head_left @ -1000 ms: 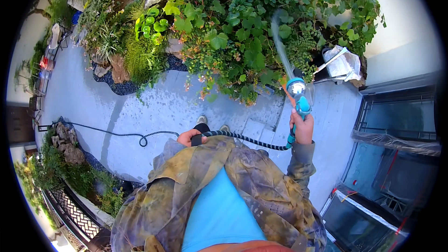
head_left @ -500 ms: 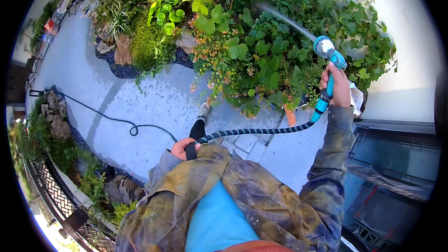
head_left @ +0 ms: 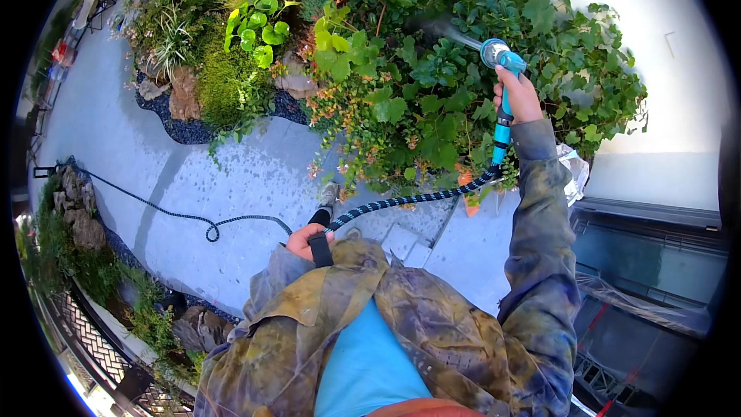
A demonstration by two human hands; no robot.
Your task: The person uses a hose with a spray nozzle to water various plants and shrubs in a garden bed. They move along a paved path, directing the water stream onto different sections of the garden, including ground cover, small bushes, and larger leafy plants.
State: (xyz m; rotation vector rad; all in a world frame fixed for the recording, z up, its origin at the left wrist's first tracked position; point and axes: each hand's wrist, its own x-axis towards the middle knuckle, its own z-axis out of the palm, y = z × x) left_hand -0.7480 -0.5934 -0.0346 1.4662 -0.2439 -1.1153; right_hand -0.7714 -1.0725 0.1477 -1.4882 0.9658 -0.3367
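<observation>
The right hand [head_left: 519,96] is clamped on the rigid blue grip of the nozzle [head_left: 500,58], raised over the shrubs [head_left: 432,85], and the left hand [head_left: 307,241] closes on the limp, probably water-heavy hose [head_left: 409,201], best held there.

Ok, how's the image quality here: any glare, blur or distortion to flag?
Head view: sharp at the centre; fisheye bends the window frame at right; black vignette rings it; white wall nearly blown out; the spray from the nozzle in the right hand is a faint blur.
</observation>
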